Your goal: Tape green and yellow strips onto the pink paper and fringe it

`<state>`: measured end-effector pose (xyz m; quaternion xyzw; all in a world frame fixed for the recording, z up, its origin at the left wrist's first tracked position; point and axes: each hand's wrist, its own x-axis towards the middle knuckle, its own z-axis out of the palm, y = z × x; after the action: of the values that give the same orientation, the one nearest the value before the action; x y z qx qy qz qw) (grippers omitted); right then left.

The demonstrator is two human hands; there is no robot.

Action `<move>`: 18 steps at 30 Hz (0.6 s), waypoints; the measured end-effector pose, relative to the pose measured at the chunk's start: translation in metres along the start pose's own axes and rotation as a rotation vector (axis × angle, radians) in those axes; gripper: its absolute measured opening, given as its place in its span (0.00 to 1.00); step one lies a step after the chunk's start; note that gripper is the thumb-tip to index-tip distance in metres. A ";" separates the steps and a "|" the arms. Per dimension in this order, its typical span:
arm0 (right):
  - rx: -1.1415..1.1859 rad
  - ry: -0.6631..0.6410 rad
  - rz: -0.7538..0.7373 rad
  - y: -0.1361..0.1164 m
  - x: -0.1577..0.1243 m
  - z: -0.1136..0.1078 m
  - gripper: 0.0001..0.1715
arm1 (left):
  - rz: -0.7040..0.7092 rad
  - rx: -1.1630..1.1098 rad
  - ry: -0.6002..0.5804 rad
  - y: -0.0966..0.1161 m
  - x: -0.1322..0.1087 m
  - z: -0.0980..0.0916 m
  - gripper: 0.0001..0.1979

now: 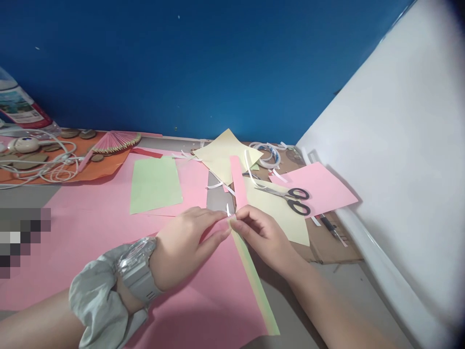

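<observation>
A large pink paper sheet lies before me, with a narrow yellow-green paper strip along its right edge. My left hand pinches the sheet's far right corner between thumb and fingers. At the same corner my right hand is closed, its thumb and forefinger gripping the end of the bordered edge. The fingertips of both hands almost meet, hiding part of the corner. A small curled white strip stands just beyond them. Past my right hand, a pink paper strip points away from me.
Black-handled scissors rest on pale yellow paper to the right, near a tape roll and a pen. Green paper, a pink folded fan, white earphones and a bottle are left. A blue wall stands behind.
</observation>
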<state>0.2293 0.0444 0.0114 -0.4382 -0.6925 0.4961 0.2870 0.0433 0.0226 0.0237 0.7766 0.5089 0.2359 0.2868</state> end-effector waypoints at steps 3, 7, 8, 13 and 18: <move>0.018 0.042 0.003 0.000 -0.001 0.001 0.12 | -0.012 -0.029 -0.059 0.003 0.001 -0.002 0.16; 0.024 0.048 -0.033 0.001 -0.002 0.001 0.09 | 0.002 -0.059 -0.094 0.005 0.002 -0.004 0.18; 0.000 0.033 -0.050 0.001 -0.002 0.001 0.08 | -0.003 -0.049 -0.100 0.005 0.001 -0.004 0.18; -0.059 0.057 -0.125 0.002 -0.002 -0.001 0.13 | -0.059 -0.029 -0.111 0.004 -0.002 -0.005 0.15; -0.009 0.156 -0.113 0.005 -0.004 -0.004 0.11 | 0.001 0.028 0.077 0.002 -0.001 -0.007 0.15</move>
<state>0.2358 0.0432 0.0081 -0.4369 -0.6938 0.4406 0.3655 0.0394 0.0220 0.0307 0.7713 0.5223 0.2586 0.2558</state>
